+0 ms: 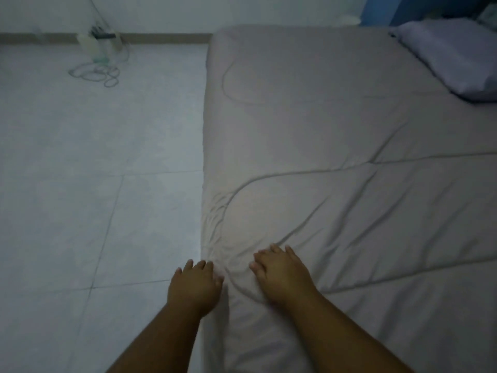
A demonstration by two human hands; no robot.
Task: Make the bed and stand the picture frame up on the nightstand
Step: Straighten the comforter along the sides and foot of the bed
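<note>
Pressing down at about six o'clock in the view, both bare hands work the near corner of a bed covered by a beige quilted comforter (336,146), soft and matte, with long curved stitch lines and shallow folds running across it. The left hand (194,286) sits at the comforter's left edge, palm down, its fingers (201,266) curled loosely against the fabric where it bunches into tight, fine wrinkles; whether they actually pinch the cloth I cannot tell. The right hand (281,275) lies flat on top of the comforter just to the right, fingers held close together and spread on the cloth, gripping nothing, with creases fanning away from it toward one and two o'clock. The two hands are near each other with a small ridge of gathered fabric between them. At two o'clock a plump, pale lavender pillow (451,57) rests on the far right part of the bed. Left of the bed lies a floor (80,184) of large smooth pale tiles with thin grout lines. At eleven o'clock, by the wall's baseboard, a coil of thin cable (95,74) lies looped on the tiles beside a small, blurred object. The picture frame and nightstand are not in view.
</note>
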